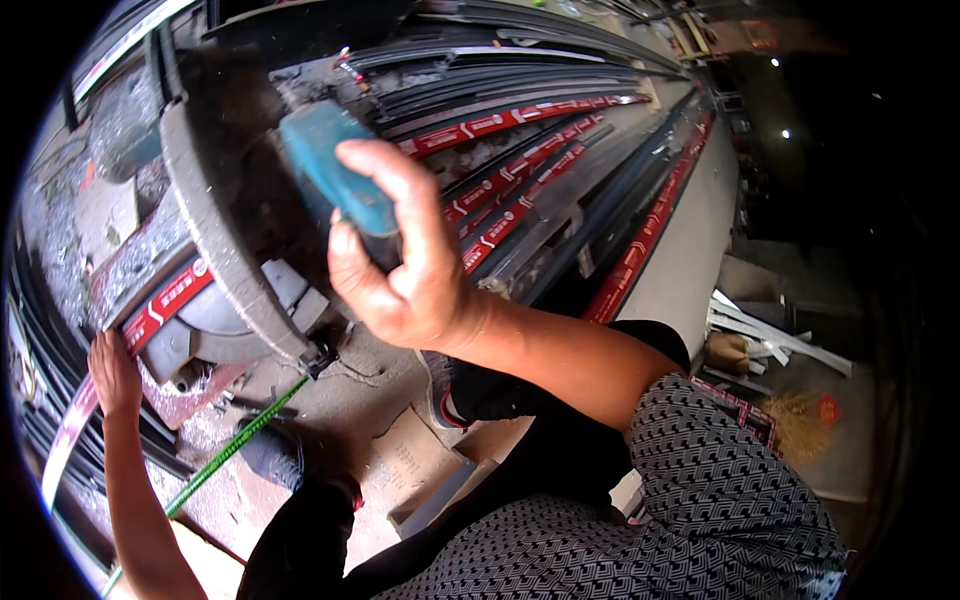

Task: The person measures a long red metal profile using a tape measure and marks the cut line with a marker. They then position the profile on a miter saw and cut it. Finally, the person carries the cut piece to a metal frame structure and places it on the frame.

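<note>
My right hand [405, 265] is curled around the teal handle [340, 165] of what looks like a mitre saw, thumb and forefinger on its sides. The saw's curved grey guard [205, 200] stands to the left of the handle, over a round metal base [215, 325]. Far to the left, my left hand [115, 375] grips a long profile with red printed film [165, 305], which runs in beneath the guard. Its near end stretches out toward the lower left. The fingers on the profile's far side are hidden, and the blade cannot be made out.
Long dark and red-filmed profiles [520, 205] lie stacked beyond the saw. A green cord [235, 445] crosses the floor beside my shoe [270, 455]. Flattened cardboard [415, 455] lies between my feet. White offcuts [780, 335] are piled at the right.
</note>
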`<control>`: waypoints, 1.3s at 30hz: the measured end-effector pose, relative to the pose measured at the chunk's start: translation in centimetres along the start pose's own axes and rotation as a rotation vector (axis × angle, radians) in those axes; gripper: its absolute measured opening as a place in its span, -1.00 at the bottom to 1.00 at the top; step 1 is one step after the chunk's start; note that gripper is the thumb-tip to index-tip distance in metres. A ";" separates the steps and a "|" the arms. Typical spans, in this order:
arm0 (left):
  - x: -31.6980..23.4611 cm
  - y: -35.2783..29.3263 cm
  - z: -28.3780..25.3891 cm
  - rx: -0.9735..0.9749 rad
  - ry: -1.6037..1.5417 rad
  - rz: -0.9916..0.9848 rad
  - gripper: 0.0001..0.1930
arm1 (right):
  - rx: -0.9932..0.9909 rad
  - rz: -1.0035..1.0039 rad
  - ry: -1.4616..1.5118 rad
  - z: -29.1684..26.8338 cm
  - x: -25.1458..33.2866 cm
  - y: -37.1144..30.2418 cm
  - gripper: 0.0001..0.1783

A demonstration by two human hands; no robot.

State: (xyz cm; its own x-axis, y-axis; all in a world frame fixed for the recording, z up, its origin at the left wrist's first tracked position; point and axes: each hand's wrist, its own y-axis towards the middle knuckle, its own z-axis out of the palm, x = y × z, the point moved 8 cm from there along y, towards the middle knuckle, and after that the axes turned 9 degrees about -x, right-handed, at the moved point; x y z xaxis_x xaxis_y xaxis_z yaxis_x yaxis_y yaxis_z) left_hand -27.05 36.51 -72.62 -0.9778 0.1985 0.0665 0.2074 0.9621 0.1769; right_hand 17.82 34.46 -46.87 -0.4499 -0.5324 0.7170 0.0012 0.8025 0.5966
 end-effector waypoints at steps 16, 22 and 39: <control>0.8 -0.3 1.8 -0.003 0.062 0.017 -0.77 | -0.018 -0.087 -0.078 -0.3 0.4 -2.0 -0.33; 0.5 -0.2 1.1 -0.069 0.051 0.040 -0.78 | -0.003 -0.079 -0.068 -0.2 0.1 -2.4 -0.34; 0.2 0.3 0.9 0.016 0.024 -0.005 -0.75 | -0.044 -0.111 -0.057 -0.3 0.1 -3.1 -0.31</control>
State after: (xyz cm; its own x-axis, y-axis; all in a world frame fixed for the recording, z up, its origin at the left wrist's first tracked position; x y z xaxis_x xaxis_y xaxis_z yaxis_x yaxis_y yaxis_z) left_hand -27.24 37.00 -73.45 -0.9779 0.1894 0.0892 0.2018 0.9660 0.1616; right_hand 18.06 31.84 -48.52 -0.4995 -0.6001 0.6248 -0.0126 0.7261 0.6874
